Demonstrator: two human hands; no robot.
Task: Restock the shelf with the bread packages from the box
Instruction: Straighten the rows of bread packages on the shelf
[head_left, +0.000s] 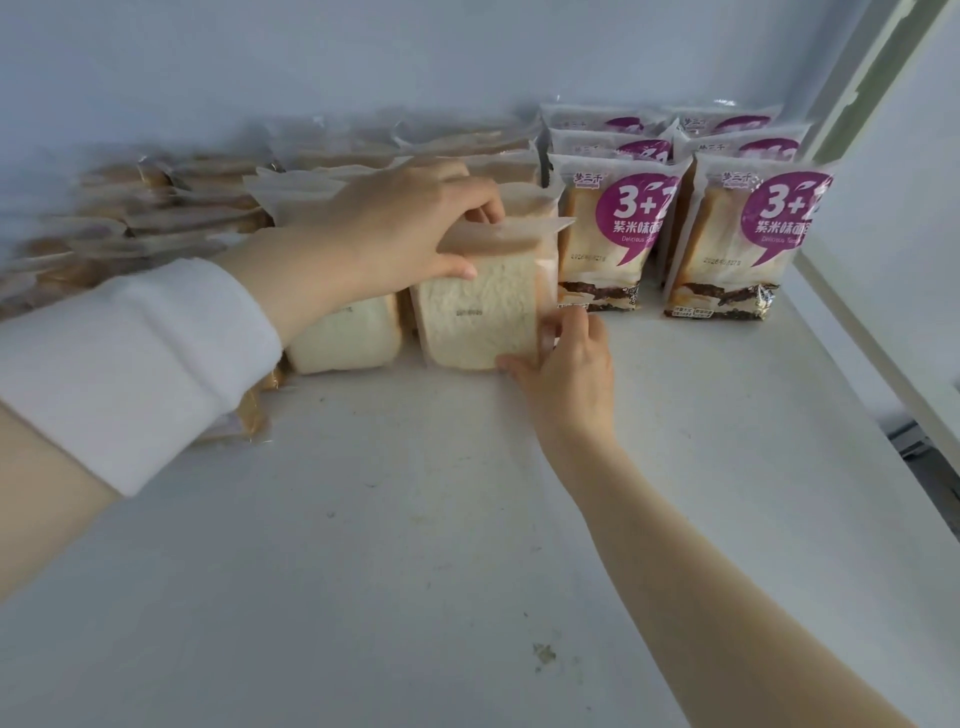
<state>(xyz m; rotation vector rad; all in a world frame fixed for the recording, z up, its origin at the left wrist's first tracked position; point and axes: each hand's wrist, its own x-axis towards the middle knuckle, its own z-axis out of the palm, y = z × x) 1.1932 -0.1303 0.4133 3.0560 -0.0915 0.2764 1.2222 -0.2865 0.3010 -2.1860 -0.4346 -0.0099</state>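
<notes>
White shelf board (415, 519), scuffed and speckled, carries the stock, and on it stands the clear-plastic package of pale sliced bread (480, 317), upright between a similar clear-wrapped loaf (345, 338) on its left and the purple-labelled bread packs (613, 234) on its right. The left hand (410, 228), in a white sleeve (130, 364), curls over the package's top seal with the thumb on its front face; the right hand (566, 374) pinches its lower right corner. A grey date stamp on the held package is too blurred to read. The purple speech-bubble labels read "3+" with a cut-off digit, then "紫米味", then "Delicious"; a date beginning "2026" sits below. More clear bread bags (156, 208) lie stacked flat at the far left
</notes>
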